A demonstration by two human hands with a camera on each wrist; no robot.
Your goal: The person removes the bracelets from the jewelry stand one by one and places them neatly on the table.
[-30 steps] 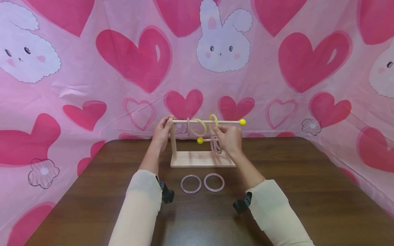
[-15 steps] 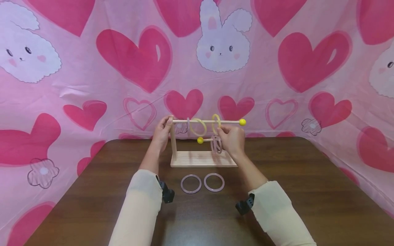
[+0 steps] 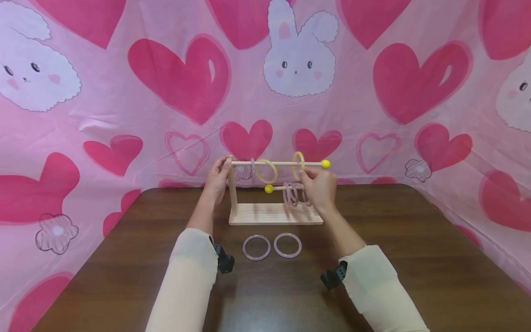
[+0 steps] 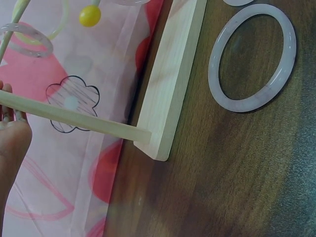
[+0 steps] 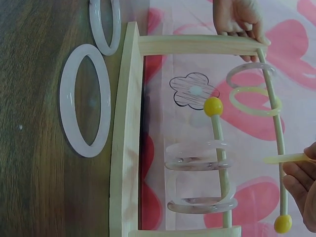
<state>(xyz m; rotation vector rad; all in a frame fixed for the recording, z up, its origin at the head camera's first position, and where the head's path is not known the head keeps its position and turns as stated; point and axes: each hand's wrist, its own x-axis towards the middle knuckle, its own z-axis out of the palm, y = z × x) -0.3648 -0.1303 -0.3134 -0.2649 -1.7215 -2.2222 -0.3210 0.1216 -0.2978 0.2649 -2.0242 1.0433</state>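
My left hand (image 3: 216, 182) holds the top of the left post (image 3: 233, 193) of a wooden bangle stand. Near the yellow ball end of the upper rod (image 3: 313, 164), my right hand (image 3: 321, 189) pinches a yellow bangle (image 3: 297, 152) that encircles this rod. Further left on the same rod hang another yellow bangle (image 3: 275, 174) and a pale purple bangle (image 3: 252, 168), the purple one closer to the post. Several pinkish bangles (image 5: 197, 165) hang on the lower rod (image 5: 219, 131); in the head view my right hand partly covers that area.
The stand's flat base (image 3: 265, 214) rests on a dark wooden table (image 3: 174, 286). Two pale purple bangles (image 3: 244, 249) lie side by side on the table in front of it. A pink cloth (image 3: 174, 110) with hearts and rabbits hangs behind.
My right hand has slid the yellow bangle to the right along the upper rod, towards its ball end. Another bangle on the lower rod has come into view. My left hand has stayed put.
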